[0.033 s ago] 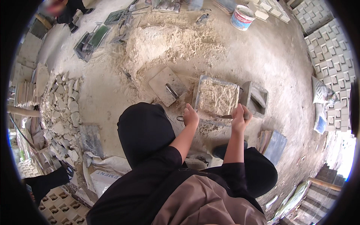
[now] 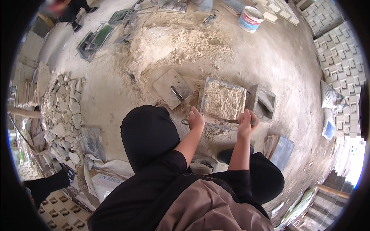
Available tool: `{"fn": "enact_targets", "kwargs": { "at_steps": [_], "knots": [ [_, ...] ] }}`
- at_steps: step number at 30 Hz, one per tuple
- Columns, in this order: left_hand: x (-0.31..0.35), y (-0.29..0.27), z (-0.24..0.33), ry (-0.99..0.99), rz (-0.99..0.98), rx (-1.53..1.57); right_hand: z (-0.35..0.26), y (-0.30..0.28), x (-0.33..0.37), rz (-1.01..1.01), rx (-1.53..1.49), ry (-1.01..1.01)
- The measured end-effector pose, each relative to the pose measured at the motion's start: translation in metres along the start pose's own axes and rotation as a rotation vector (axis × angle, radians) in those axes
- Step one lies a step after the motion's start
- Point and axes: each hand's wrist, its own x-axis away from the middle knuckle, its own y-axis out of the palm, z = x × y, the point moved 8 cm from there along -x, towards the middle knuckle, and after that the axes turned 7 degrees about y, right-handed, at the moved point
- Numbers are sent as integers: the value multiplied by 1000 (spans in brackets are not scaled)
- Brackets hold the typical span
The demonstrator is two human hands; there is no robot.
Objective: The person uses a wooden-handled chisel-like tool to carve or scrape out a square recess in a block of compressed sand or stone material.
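A square mould with a grey rim lies on the floor in front of me, filled with rough, pale sandy mix. My right hand is closed around the handle of a trowel, whose blade points left along the mould's near side. At the near left corner, my left hand is closed; its fingers hide what they grip. Beside it a small metal loop sticks out. Left of the mould, a square plate carries a short metal cylinder.
A grey block-like box stands right of the mould. Beyond lies a loose sandy heap, with a paint bucket at the far right. Broken pieces cover the left floor. Thin boards lie near my right knee. Other people's legs show at left.
My right hand and the trowel have shifted very slightly toward me. The left hand shows no visible movement.
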Motion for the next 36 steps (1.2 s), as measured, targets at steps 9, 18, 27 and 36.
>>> {"fn": "enact_targets", "kwargs": {
  "at_steps": [9, 18, 27, 36],
  "knots": [
    [-1, 1, -4, 13, 5, -7, 0, 9, 6, 11, -19, -11],
    [3, 2, -8, 6, 29, -37, 4, -2, 1, 42, -24, 53],
    [-1, 3, -5, -32, 5, 4, -6, 2, -6, -31, 13, 37],
    [-5, 5, -12, 7, 7, 34, -15, 16, 3, 19, 43, 30]
  ]
}}
